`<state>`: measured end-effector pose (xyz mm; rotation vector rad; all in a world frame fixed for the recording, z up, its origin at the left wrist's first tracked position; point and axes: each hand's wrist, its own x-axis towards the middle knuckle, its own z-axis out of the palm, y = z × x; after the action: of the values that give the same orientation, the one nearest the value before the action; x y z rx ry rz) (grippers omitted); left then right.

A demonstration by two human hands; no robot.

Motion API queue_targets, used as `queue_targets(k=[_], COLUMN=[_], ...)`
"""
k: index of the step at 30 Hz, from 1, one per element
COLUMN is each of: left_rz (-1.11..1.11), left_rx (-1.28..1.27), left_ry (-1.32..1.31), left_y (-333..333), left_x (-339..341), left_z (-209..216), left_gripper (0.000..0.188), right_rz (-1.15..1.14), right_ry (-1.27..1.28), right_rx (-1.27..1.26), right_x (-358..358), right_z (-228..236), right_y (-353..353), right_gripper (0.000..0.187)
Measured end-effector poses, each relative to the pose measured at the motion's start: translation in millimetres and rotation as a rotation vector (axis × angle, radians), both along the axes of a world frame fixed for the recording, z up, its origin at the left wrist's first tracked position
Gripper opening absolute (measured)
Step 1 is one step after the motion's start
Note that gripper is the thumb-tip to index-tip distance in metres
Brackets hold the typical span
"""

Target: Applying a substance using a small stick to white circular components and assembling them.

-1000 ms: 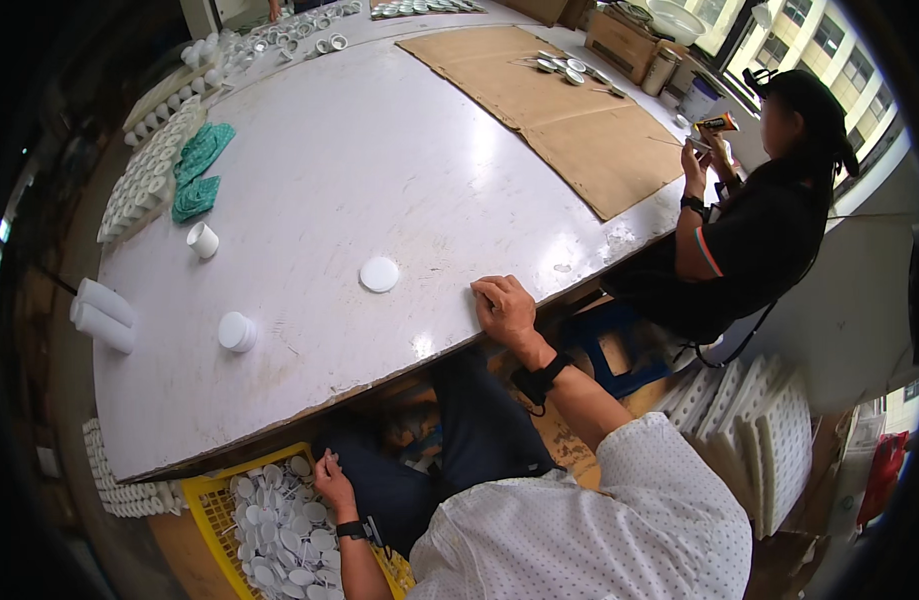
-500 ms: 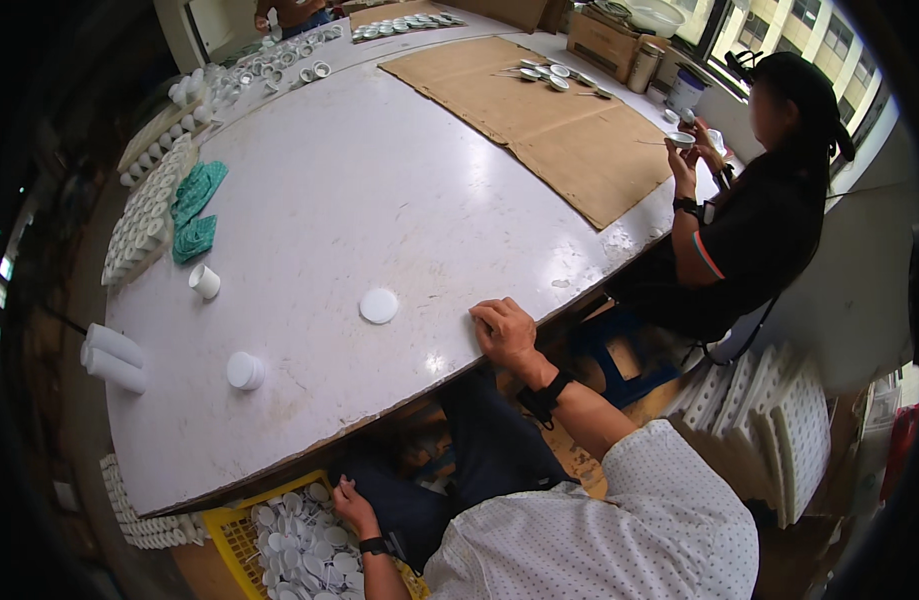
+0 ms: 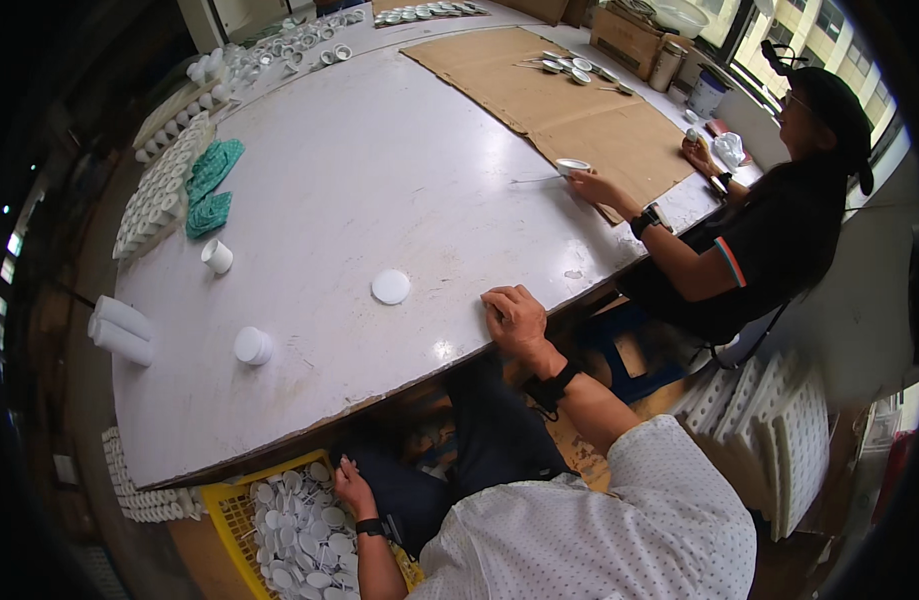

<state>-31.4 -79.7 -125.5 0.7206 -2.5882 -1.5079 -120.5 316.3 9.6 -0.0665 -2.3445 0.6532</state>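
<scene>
My right hand (image 3: 516, 320) rests on the near edge of the table (image 3: 309, 190), its fingers curled in and nothing seen in them. To its left lies a flat white round disc (image 3: 390, 287). My left hand (image 3: 353, 488) is low by my thigh, next to a yellow plastic basket (image 3: 215, 497) heaped with white round pieces (image 3: 301, 540) on thin stems. Its fingers are closed; whatever they may hold is hidden. Farther left stand a short white cylinder (image 3: 252, 346), a white cup (image 3: 217, 256) and a pair of tall white cylinders (image 3: 122, 330).
At the right, a co-worker (image 3: 779, 210) holds a round white-and-metal piece (image 3: 572, 167) with a thin stem over the table. Brown cardboard (image 3: 539, 90) covers the far right, with similar pieces on it. Green cloths (image 3: 213, 170) and white trays (image 3: 165, 195) line the left edge. Perforated white sheets (image 3: 749, 425) lean lower right.
The co-worker has reached one hand out leftward over the table with the stemmed piece. The view has shifted slightly. My hands hold nearly the same places.
</scene>
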Motion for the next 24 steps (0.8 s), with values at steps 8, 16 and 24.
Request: queue_targets(k=[8, 16, 24], left_rz=[-0.033, 0.03, -0.05], left_rx=[-0.128, 0.054, -0.119], left_ry=[0.221, -0.027, 0.206], left_y=[-9.5, 2.3, -2.7], left_x=[3.0, 1.4, 8.3], left_z=[-24.7, 8.7, -14.4], left_gripper=[0.03, 0.032, 0.028], right_rz=[0.026, -0.262, -0.452], right_ry=[-0.309, -0.368, -0.507], right_rx=[-0.351, -0.289, -0.34], right_x=[-32.4, -128.3, -167.0], right_z=[26.6, 40.0, 25.3], right_y=[28.3, 99.2, 113.1], right_gripper=[0.034, 0.074, 0.082])
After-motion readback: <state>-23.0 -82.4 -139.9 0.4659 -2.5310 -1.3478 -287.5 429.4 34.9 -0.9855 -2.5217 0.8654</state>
